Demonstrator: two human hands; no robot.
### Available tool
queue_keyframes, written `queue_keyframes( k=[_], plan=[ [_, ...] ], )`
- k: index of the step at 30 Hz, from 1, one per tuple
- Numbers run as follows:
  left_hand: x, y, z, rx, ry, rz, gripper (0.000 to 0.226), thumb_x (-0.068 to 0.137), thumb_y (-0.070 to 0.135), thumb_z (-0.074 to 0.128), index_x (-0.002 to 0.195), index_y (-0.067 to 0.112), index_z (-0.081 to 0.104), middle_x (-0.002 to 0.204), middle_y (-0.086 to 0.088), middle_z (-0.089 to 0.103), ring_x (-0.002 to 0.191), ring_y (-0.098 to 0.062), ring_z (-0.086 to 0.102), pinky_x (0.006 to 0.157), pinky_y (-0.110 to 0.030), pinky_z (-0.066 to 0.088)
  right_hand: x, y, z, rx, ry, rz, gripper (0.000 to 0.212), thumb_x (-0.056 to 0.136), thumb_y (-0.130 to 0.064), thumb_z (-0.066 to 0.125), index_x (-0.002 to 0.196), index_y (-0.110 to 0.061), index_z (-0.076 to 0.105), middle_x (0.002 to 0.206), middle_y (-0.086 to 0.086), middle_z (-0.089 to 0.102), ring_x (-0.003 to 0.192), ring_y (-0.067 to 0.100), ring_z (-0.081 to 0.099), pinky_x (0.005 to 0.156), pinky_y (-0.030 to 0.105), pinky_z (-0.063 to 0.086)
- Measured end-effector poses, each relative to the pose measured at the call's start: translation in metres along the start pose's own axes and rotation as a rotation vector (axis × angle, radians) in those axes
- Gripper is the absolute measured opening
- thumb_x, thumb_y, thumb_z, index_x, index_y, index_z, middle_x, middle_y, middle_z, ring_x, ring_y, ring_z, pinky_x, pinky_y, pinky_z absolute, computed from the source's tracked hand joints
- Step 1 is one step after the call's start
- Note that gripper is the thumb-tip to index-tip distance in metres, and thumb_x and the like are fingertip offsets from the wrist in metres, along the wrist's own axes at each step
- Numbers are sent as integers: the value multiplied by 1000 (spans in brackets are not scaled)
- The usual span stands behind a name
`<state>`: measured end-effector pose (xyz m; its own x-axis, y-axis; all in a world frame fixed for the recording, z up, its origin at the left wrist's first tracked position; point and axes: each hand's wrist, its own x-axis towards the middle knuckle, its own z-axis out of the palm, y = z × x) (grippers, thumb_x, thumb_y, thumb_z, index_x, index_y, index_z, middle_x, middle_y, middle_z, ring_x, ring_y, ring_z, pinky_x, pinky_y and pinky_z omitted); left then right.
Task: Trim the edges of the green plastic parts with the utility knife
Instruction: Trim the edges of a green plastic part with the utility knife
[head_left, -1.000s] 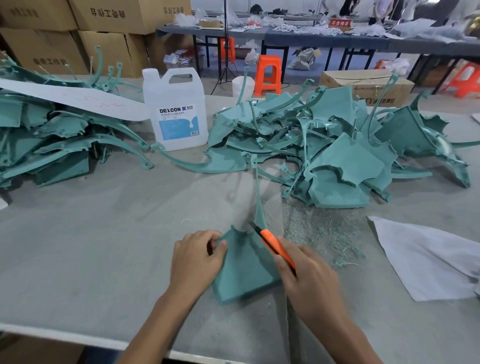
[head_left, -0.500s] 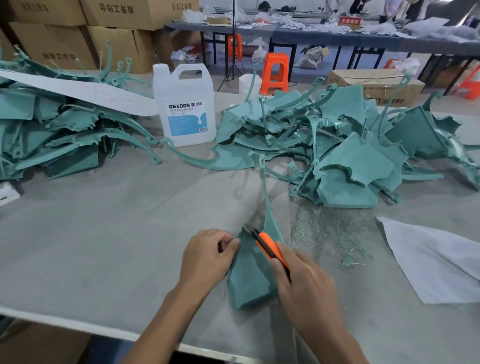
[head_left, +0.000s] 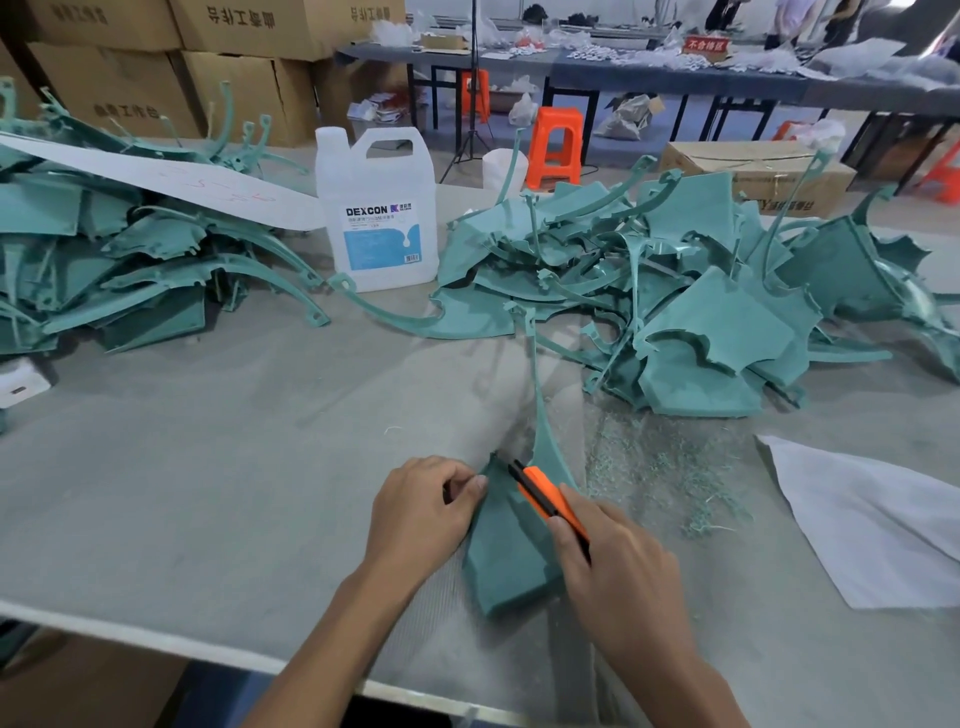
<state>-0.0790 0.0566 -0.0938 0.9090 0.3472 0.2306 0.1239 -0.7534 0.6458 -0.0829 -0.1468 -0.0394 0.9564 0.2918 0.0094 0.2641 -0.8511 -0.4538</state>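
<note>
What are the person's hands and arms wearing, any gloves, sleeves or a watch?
Nothing that shows. The left hand and the right hand are bare, with no gloves, rings or tape. Both forearms are bare down to the picture's lower edge: no sleeve cuff, watch or wristband in view.

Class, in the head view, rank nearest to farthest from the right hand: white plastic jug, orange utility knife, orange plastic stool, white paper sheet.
1. Orange utility knife, in the right hand.
2. White paper sheet, right side.
3. White plastic jug, back left.
4. Orange plastic stool, background.
</note>
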Motion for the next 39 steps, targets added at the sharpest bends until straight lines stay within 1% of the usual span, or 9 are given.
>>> queue_keyframes(
  k=[12, 15, 18, 20, 23, 26, 29, 32, 39],
  plan=[
    [4, 0, 0, 13, -46, 51, 14, 94, 44, 63, 90, 34, 72, 86, 22, 64, 83, -5, 53, 79, -29, 41, -6, 18, 0, 31, 79, 101, 43, 101, -45, 44, 143, -49, 45, 129, -12, 61, 113, 21, 62, 80, 34, 44],
    [16, 8, 1, 4, -166, 77, 20, 100, 41, 56, 110, 34, 73, 100, 14, 68, 96, -14, 58, 92, -38, 44, -7, 19, -2, 75, 99, 88, 44, 100, -46, 44, 144, -46, 46, 128, -10, 62, 112, 25, 63, 84, 37, 48],
    [19, 11, 1, -1, -214, 31, 39, 98, 47, 56, 133, 33, 62, 116, 6, 65, 113, -21, 55, 101, -39, 40, -7, 22, -7, 132, 165, 87, 45, 97, -49, 48, 142, -45, 50, 123, -10, 63, 109, 26, 63, 81, 36, 45],
    [8, 6, -1, 40, -128, -38, 53, 83, 64, 63, 128, 36, 59, 118, 11, 57, 116, -17, 47, 100, -34, 36, -6, 22, -12, 128, 172, 53, 44, 96, -49, 49, 140, -47, 51, 119, -11, 64, 105, 25, 64, 78, 36, 45],
    [-12, 3, -1, 174, -50, -69, 67, 61, 88, 50, 105, 38, 48, 107, 15, 43, 106, -14, 37, 85, -30, 27, -4, 15, -12, 71, 128, -71, 41, 97, -47, 53, 137, -44, 55, 117, -14, 65, 101, 21, 66, 76, 37, 50],
    [-16, 4, 1, 191, -7, -67, 65, 59, 86, 53, 97, 34, 43, 103, 13, 41, 102, -17, 37, 79, -29, 21, -2, 9, -8, 7, 83, -153, 39, 98, -42, 57, 137, -42, 56, 109, -14, 66, 92, 21, 68, 70, 39, 53],
    [-15, 4, 2, 190, -6, -71, 62, 60, 83, 58, 93, 33, 42, 101, 14, 40, 100, -16, 36, 79, -29, 22, 3, 9, -8, 4, 157, -149, 37, 97, -37, 61, 134, -43, 59, 97, -9, 67, 82, 23, 69, 62, 40, 52],
    [-15, 3, 2, 185, -12, -56, 59, 59, 86, 49, 89, 36, 38, 96, 18, 36, 93, -10, 28, 76, -28, 19, 3, 7, -6, -6, 192, -176, 38, 94, -32, 66, 131, -41, 62, 89, -8, 66, 72, 23, 67, 55, 39, 51],
    [-14, 4, 3, 205, -12, -59, 59, 59, 86, 47, 88, 36, 37, 97, 17, 36, 92, -8, 24, 77, -28, 18, -1, 16, -12, -10, 148, -141, 37, 98, -43, 54, 135, -45, 55, 106, -12, 66, 90, 22, 68, 68, 41, 53]
  ],
)
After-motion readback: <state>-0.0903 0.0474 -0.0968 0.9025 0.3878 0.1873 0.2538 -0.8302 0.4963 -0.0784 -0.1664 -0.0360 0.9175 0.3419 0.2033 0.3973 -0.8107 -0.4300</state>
